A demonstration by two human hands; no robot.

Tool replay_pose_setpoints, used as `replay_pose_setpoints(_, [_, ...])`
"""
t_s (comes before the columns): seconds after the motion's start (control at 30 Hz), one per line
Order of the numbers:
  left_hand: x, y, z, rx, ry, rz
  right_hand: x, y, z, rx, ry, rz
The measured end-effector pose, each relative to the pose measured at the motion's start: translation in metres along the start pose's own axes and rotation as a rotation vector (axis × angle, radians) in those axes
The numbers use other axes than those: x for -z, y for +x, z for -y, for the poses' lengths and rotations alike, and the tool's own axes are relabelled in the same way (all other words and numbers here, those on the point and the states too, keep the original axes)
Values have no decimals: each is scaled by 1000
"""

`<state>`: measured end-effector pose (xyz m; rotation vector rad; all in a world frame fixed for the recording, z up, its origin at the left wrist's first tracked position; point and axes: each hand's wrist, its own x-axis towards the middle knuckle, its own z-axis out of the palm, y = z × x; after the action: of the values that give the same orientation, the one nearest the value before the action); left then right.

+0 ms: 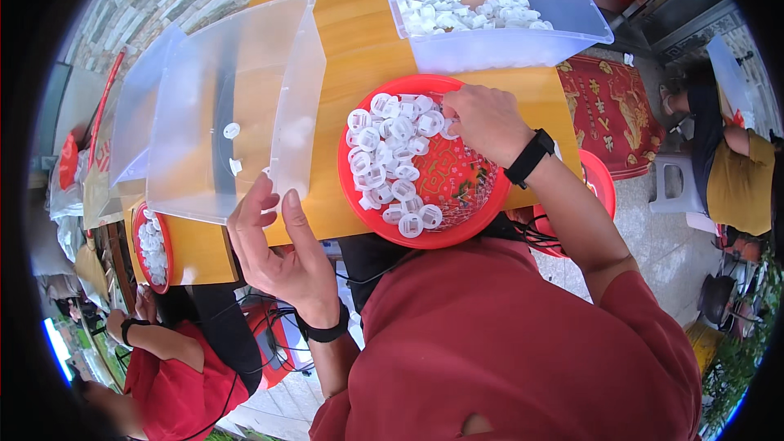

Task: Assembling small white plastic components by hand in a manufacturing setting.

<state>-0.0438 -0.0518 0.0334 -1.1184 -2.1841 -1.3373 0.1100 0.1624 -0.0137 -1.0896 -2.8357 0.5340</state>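
Observation:
My left hand (282, 253) is raised at the near edge of a clear plastic bin (298, 90), fingers apart and nothing held in them. Two small white plastic pieces (232, 130) show inside that bin. On the table, close to my body, a round red tray (490, 204) with a printed floral base holds many round white plastic pieces (400, 128), mostly on its left half. Over the tray's far right rim, my right hand (483, 121) is closed with its fingertips at a white piece (448, 129); the fingers partly hide it.
A second clear bin (506, 42) at the far side holds a heap of white pieces. At the left, another red tray (167, 257) of white pieces stands near a person in red (196, 367). Another person (739, 171) is at the right. Black cables (535, 233) hang beneath the yellow table (359, 24).

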Motion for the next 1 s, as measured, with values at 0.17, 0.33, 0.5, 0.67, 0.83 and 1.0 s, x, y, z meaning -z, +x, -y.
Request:
replay_pose_setpoints(0.17, [-15,-28,-15,41,-231,252,-2,1,-1,16,-23,58])
replay_pose_setpoints(0.33, [-34,-40,-18,294,-494,514,14,-20,-6,37,222,-63])
replay_pose_setpoints(0.5, [-60,-36,-31,649,-908,743,28,-45,9,170,640,-36])
replay_pose_setpoints(0.67, [-66,-36,-31,778,-1046,723,16,-52,15,284,704,-170])
replay_pose_setpoints(0.83, [-58,-35,-14,816,-980,708,8,-45,-19,2,316,-159])
replay_pose_setpoints(1.0, [-53,-34,-7,822,-943,673,-2,-33,-5,-101,13,-114])
